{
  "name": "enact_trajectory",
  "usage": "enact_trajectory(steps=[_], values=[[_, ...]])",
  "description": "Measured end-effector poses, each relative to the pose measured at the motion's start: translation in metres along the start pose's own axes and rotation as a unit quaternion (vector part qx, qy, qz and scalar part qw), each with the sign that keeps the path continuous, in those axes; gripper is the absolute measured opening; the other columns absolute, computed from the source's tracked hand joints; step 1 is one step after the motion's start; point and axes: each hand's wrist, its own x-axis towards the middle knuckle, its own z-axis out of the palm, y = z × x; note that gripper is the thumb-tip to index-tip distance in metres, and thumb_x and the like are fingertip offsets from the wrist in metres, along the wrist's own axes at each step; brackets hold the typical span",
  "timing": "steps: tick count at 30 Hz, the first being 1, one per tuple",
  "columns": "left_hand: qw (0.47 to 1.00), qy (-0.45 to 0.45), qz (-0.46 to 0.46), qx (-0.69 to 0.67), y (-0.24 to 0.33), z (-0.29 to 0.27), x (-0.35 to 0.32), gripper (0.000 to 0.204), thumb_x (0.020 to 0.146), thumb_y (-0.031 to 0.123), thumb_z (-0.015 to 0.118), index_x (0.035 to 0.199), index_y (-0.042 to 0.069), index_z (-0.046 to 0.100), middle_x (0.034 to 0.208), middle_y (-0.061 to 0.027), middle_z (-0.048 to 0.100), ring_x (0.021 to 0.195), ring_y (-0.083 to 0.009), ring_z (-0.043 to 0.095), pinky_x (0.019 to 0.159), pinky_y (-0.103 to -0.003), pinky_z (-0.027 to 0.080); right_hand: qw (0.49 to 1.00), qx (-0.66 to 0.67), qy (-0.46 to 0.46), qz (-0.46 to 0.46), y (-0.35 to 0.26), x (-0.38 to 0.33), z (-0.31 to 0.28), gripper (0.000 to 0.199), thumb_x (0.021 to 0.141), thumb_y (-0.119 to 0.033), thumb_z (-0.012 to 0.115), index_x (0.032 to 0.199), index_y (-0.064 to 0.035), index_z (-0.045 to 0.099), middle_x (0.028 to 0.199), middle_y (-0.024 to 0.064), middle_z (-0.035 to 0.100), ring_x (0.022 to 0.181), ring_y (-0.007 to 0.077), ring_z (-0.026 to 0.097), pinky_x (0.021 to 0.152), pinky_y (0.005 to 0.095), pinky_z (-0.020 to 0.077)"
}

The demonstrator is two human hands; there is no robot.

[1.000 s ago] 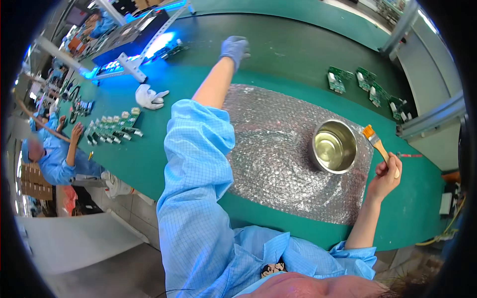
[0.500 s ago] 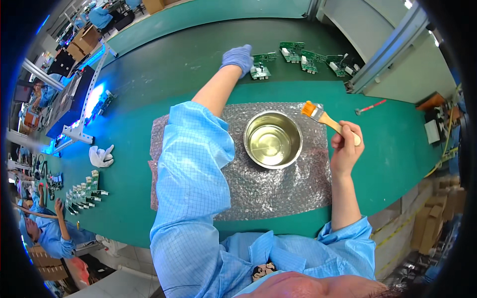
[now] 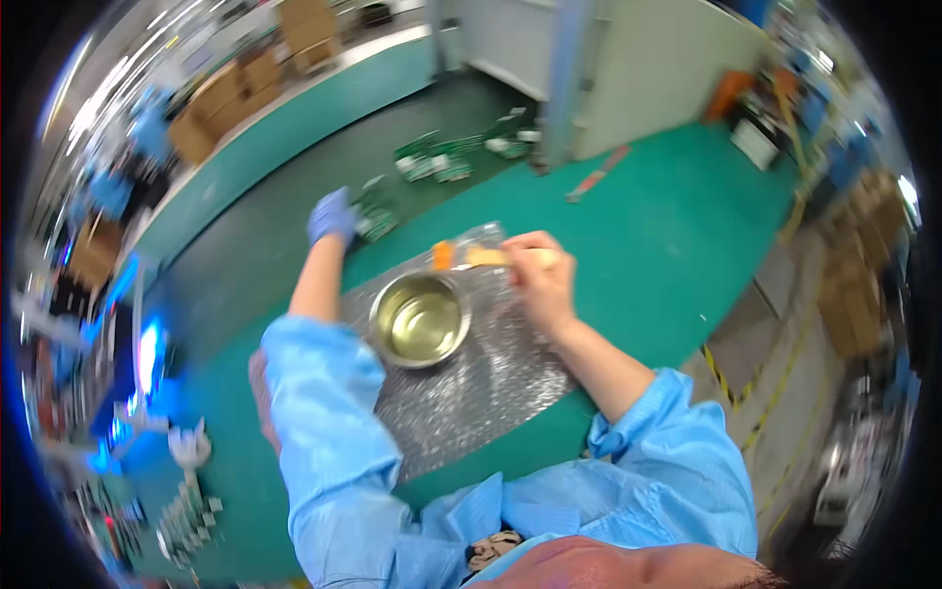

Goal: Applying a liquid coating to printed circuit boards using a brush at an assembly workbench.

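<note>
My right hand (image 3: 543, 280) is closed round the wooden handle of a flat brush (image 3: 486, 257) with orange bristles. Its bristles point left, near the far rim of a round metal bowl (image 3: 376, 319) of clear yellowish liquid. Under the bowl lies a sheet of bubble wrap (image 3: 461, 412). My left hand (image 3: 332, 218), in a purple glove, reaches to the far side, right beside the left edge of a green circuit board (image 3: 375, 213). Motion blur smears its fingers, so whether they grip the board is unclear.
More green circuit boards (image 3: 451, 165) lie in a row beyond, toward a metal post (image 3: 564, 88). A red-handled tool (image 3: 599, 175) rests on the green mat (image 3: 677, 236). At left are a blue-lit fixture (image 3: 147, 358), a crumpled white glove (image 3: 189, 445) and upright boards (image 3: 188, 520).
The view has turned, so the bench appears rotated and blurred. My right hand has brought the brush leftward, closer to the bowl's far side. My left hand stays beside the same board.
</note>
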Motion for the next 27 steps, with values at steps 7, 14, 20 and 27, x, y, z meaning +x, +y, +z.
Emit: enact_trajectory(steps=[7,14,20,27], values=[[0.774,0.085,-0.230,-0.584,-0.063,-0.019,-0.045,0.013,0.075,0.010,0.052,0.086,0.007,0.046,0.083,-0.0107,0.051,0.070,-0.0247,0.057,0.053,-0.041,0.050,0.997,0.036,-0.054,-0.038,0.007,-0.001,-0.002,0.011,0.085,-0.015,0.055,0.083,-0.0042,0.058,0.061,-0.0015,0.053,0.053,0.0042,0.048,0.046,0.0200,0.0384],[0.693,-0.015,-0.096,-0.714,-0.103,-0.064,-0.192,0.024,0.079,0.020,0.064,0.095,0.004,0.055,0.093,-0.0095,0.058,0.086,-0.0220,0.055,0.076,-0.036,0.047,0.995,0.063,-0.074,-0.029,0.002,-0.006,0.002,0.010,0.081,-0.011,0.054,0.078,-0.0023,0.058,0.059,0.0007,0.054,0.051,0.0054,0.049,0.046,0.0223,0.0383],[0.611,-0.006,-0.041,-0.791,-0.054,-0.098,-0.305,0.044,0.086,0.021,0.052,0.124,0.002,0.040,0.120,-0.0140,0.049,0.108,-0.0252,0.050,0.088,-0.036,0.045,0.998,-0.018,-0.058,-0.019,-0.003,-0.010,0.002,0.012,0.079,-0.017,0.061,0.081,-0.0047,0.061,0.064,0.0006,0.057,0.053,0.0066,0.052,0.045,0.0211,0.0420],[0.830,0.134,-0.047,-0.539,-0.053,-0.055,-0.310,0.036,0.077,0.005,0.065,0.111,0.000,0.054,0.103,-0.0126,0.058,0.090,-0.0234,0.059,0.076,-0.029,0.051,0.974,-0.108,-0.192,0.056,-0.013,-0.006,0.010,0.018,0.084,-0.021,0.057,0.085,-0.0046,0.063,0.058,-0.0029,0.051,0.048,0.0024,0.043,0.042,0.0168,0.0322]])
